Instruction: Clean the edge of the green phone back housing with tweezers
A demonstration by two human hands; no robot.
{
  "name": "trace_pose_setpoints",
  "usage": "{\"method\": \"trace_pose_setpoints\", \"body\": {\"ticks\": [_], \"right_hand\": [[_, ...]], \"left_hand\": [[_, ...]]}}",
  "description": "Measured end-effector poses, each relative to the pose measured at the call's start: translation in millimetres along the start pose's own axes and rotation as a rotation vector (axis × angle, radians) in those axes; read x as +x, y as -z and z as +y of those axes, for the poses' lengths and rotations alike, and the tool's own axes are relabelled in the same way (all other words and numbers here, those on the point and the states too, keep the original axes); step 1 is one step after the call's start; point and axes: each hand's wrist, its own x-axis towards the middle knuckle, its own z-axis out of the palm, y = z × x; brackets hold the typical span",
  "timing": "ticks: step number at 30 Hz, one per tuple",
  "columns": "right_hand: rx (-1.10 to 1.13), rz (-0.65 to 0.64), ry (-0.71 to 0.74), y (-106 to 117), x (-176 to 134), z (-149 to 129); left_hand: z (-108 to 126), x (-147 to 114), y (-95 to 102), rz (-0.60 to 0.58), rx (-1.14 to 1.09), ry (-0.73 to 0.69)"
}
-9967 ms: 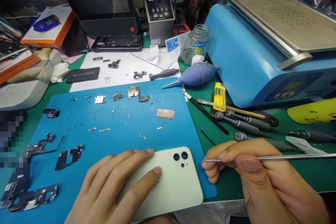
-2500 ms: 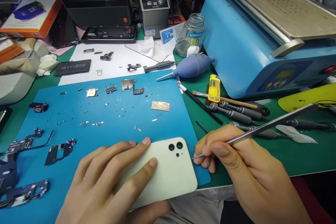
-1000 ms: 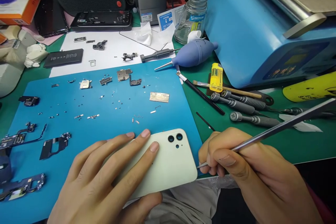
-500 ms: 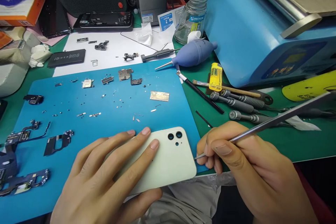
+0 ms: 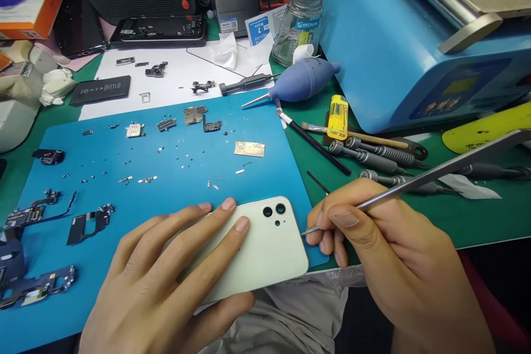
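Observation:
A pale green phone back housing (image 5: 261, 254) lies tilted over the blue mat's near edge, its camera rings at the upper right corner. Across its left part my left hand (image 5: 166, 271) spreads flat, fingertips pressing on the surface and thumb along the near edge, holding it down. In a pencil grip, my right hand (image 5: 373, 243) is closed around a slim grey metal tool (image 5: 415, 182) with a fine tip. That tip meets the housing's right side edge. Whether it reaches inside the edge cannot be seen.
Small screws and phone parts lie across the blue mat (image 5: 103, 199). A battery (image 5: 102, 90), blue air blower (image 5: 305, 80) and glass jar (image 5: 296, 27) are behind. Screwdrivers (image 5: 369, 157) lie to the right, below a large blue machine (image 5: 394, 44).
The tool tip has shifted up along the housing's right edge, and my right hand has moved slightly up with it. My left hand stays on the housing. The whole view has shifted slightly.

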Motion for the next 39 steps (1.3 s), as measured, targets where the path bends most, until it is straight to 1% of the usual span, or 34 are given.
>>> {"method": "trace_pose_setpoints", "body": {"ticks": [4, 10, 12, 16, 20, 25, 31, 35, 37, 39], "right_hand": [[0.026, 0.019, -0.052, -0.9, 1.3, 1.4], [0.044, 0.026, -0.070, -2.8, 1.9, 1.6], [0.051, 0.030, -0.079, -2.4, 0.8, 1.4], [0.058, 0.012, -0.092, -1.3, 0.1, 1.2], [0.067, 0.029, -0.094, -2.8, 1.9, 1.9], [0.089, 0.039, -0.066, -3.6, 3.3, 2.7], [0.083, 0.021, -0.101, 0.1, 1.5, 2.0], [0.145, -0.005, -0.086, -0.3, 3.7, 3.2], [0.196, 0.028, -0.075, -0.9, 4.8, 2.9], [0.229, 0.095, -0.053, -1.5, 3.8, 1.8]], "left_hand": [[2.3, -0.3, -2.2, 0.039, -0.057, 0.063], [8.2, -0.2, -5.5, 0.103, -0.148, 0.190], [7.4, -0.4, -6.1, 0.109, -0.146, 0.175], [5.9, 0.2, -7.1, 0.083, -0.091, 0.106], [6.7, 2.3, -8.5, 0.141, -0.119, 0.161], [2.3, 2.1, -6.3, 0.072, -0.034, 0.042], [0.2, 3.2, -4.8, 0.079, -0.004, 0.024], [0.1, 5.1, -4.3, 0.076, -0.001, 0.015], [0.0, 5.9, -4.3, 0.079, 0.001, 0.013], [0.7, 6.2, -4.7, 0.083, 0.016, -0.008]]}}
